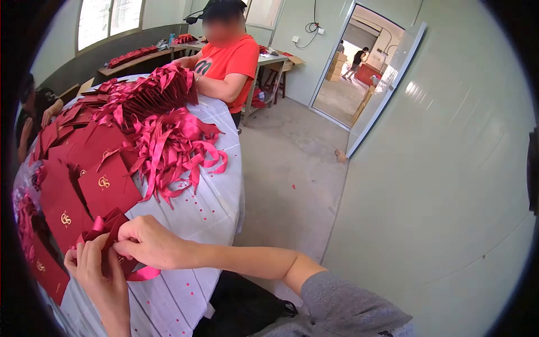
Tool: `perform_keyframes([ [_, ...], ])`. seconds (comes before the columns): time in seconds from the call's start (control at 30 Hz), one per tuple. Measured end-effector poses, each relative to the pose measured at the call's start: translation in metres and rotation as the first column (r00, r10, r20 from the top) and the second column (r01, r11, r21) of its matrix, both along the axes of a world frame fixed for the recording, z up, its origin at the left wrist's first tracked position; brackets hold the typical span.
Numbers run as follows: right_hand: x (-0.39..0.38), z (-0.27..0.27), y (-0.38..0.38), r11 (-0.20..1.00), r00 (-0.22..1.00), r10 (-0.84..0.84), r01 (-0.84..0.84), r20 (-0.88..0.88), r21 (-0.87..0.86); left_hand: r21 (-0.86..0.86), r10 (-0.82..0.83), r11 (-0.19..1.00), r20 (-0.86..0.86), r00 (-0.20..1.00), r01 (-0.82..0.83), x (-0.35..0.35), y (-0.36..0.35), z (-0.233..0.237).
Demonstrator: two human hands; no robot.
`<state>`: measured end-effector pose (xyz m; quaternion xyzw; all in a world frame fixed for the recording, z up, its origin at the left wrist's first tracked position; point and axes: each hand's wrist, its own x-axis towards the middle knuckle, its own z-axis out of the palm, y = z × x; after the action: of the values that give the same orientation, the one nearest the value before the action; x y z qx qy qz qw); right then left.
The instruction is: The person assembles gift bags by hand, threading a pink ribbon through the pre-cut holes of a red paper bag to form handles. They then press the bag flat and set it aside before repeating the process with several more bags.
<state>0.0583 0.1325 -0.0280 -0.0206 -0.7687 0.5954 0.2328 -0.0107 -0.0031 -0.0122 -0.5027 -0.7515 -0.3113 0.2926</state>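
From where I stand, the landmark is the tangled heap of glossy pink satin ribbons (179,149) spread on the white-cloth-covered counter (188,224). The task's thing, a small dark-red paper bag with a pink ribbon (118,220), is held on the near side of that heap, toward the person wearing the camera. The left hand (98,264) grasps it from the near side, its fingers curled over the paper, apparently to steady it. The right hand (147,242) is closed on the edge nearer the heap, thumb and bent fingers together, probably because the thin paper needs a fine pinch; what lies under those fingertips is hidden. A loose length of pink ribbon (145,274) hangs out below the right hand.

Left of the heap, flat dark-red bags with gold lettering (112,192) overlap one another, likely laid so to save room and stay within reach. Just beyond the heap, a long row of red bags with ribbons (163,92) stands packed on edge, perhaps so that each supports the next. Farther past it, a co-worker in an orange-red T-shirt (238,64) leans over that row, arms reaching to its far end.
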Motion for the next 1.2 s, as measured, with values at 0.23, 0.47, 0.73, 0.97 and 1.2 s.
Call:
perform_keyframes([
  [0.23, -0.001, -0.004, -0.002, 1.0, 1.0, -0.016, 0.016, -0.02, 0.003, -0.056, 0.036, 0.998, 0.004, 0.999, -0.036, 0.0, 0.0, 0.001],
  [0.47, -0.006, -0.01, -0.003, 0.987, 0.988, -0.109, 0.121, -0.105, 0.109, -0.075, 0.038, 0.996, -0.015, 0.999, -0.039, 0.002, -0.002, -0.001],
  [0.73, -0.008, -0.008, -0.002, 0.992, 0.999, -0.023, 0.017, -0.047, -0.122, -0.066, 0.051, 0.996, -0.066, 0.997, -0.055, -0.003, -0.003, -0.008],
  [0.97, -0.012, -0.015, -0.007, 0.941, 0.952, -0.188, 0.245, -0.242, 0.232, -0.091, 0.02, 0.995, -0.066, 0.998, -0.026, -0.007, -0.003, -0.009],
  [1.2, -0.012, -0.011, -0.004, 0.999, 0.997, -0.054, 0.054, -0.059, 0.002, -0.089, -0.018, 0.996, -0.087, 0.996, 0.01, -0.005, -0.003, -0.006],
])
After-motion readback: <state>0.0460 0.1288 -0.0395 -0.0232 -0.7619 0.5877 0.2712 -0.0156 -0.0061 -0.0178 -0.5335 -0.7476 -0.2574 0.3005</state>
